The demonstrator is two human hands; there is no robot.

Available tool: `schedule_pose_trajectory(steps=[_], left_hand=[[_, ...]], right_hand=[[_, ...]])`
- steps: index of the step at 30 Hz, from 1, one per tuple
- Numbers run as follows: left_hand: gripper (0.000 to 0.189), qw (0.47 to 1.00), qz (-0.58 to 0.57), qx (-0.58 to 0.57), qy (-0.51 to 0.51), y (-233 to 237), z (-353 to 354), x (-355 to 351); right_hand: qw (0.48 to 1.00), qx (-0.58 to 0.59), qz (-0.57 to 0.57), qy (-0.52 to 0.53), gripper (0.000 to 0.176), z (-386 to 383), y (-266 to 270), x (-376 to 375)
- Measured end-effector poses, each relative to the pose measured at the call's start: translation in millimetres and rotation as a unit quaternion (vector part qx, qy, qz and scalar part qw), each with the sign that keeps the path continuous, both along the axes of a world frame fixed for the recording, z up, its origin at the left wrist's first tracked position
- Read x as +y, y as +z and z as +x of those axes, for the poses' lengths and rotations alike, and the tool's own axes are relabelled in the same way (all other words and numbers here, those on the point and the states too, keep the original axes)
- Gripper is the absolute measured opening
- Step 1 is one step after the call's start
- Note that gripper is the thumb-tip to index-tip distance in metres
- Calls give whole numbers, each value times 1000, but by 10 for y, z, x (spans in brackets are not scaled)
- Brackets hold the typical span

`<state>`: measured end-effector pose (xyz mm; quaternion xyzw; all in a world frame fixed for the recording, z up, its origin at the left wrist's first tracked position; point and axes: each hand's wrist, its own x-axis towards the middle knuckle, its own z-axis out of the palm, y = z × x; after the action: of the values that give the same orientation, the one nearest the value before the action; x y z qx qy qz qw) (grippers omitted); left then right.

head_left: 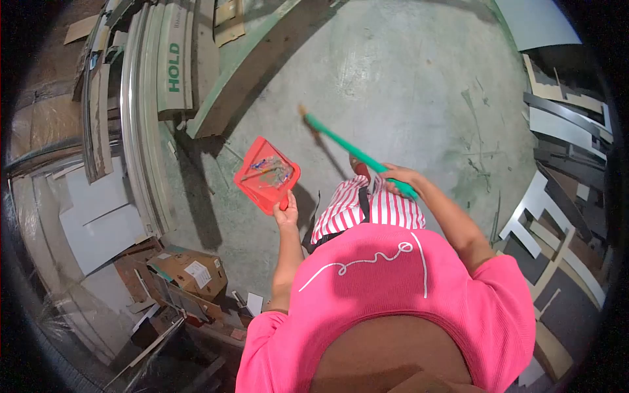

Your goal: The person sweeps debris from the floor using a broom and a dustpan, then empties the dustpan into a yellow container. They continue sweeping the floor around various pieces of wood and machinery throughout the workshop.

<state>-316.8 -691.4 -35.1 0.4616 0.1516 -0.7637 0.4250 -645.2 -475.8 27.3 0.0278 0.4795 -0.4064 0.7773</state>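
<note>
A red dustpan (pixel 252 187) hangs over the floor at centre left, its handle gripped by my left hand (pixel 285 213). Small debris (pixel 272 171), with thin strips and bits of mixed colour, lies in the pan. My right hand (pixel 400 177) is wrapped round the near end of a green-handled broom (pixel 344 143). The broom slants forward and left from my body, with a brownish tip at its far end, where bristle detail is blurred. Its tip is apart from the dustpan.
Long panels (pixel 175 65), one printed HOLD, and a thick beam (pixel 229 85) line the left. An opened cardboard box (pixel 190 272) stands at lower left among scraps. White and wooden offcuts (pixel 540 209) are piled along the right. Grey concrete floor (pixel 400 72) stretches ahead.
</note>
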Motion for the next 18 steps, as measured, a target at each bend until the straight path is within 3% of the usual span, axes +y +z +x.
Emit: schedule_pose_trajectory(steps=[3, 4, 7, 11, 13, 15, 18], left_hand=[[48, 1000, -9, -27, 13, 64, 198, 63], [48, 999, -30, -27, 15, 48, 266, 79], [48, 999, -27, -37, 23, -81, 456, 112], [47, 996, 42, -29, 68, -118, 497, 128], [47, 996, 50, -11, 75, -141, 460, 111], [47, 995, 56, 6, 81, -178, 423, 81], [45, 994, 82, 17, 72, -273, 308, -25]], right_hand=[[993, -16, -70, 93, 31, 324, -571, -701], [990, -6, -81, 112, 22, 421, -610, -933], [974, 83, -79, 194, 20, 492, -468, -1369], [988, 79, 1, 133, 16, 280, -807, -1365], [999, 27, 11, -23, 19, -32, -831, -1103], [985, 39, 91, -139, 29, -332, -640, -720], [970, 39, 133, -198, 19, -784, -511, -92]])
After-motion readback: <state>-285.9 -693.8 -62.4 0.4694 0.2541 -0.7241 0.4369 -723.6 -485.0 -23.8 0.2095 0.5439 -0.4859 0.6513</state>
